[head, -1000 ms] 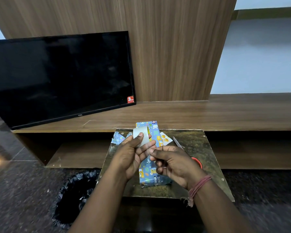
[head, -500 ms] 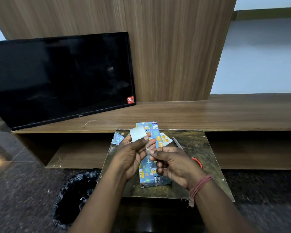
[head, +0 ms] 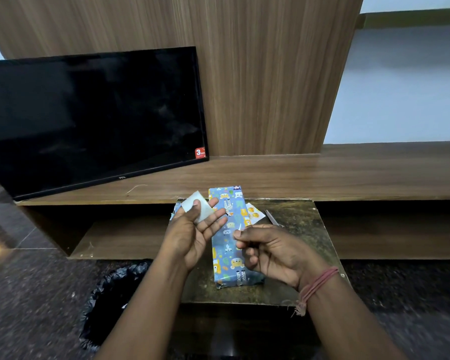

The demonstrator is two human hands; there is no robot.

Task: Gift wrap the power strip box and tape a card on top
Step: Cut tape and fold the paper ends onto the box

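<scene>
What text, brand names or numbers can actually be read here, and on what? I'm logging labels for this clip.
"TCL": on the bottom bezel of the television, small but legible.
"3": on the red sticker at the television's lower right corner; the smaller print beside it is too blurred to read.
Wrapped box: dark print near its near end is too blurred to read.
White card in the left hand: no text visible.

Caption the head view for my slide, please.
Left hand holds card, right hand pinches tape above wrapped box.
</scene>
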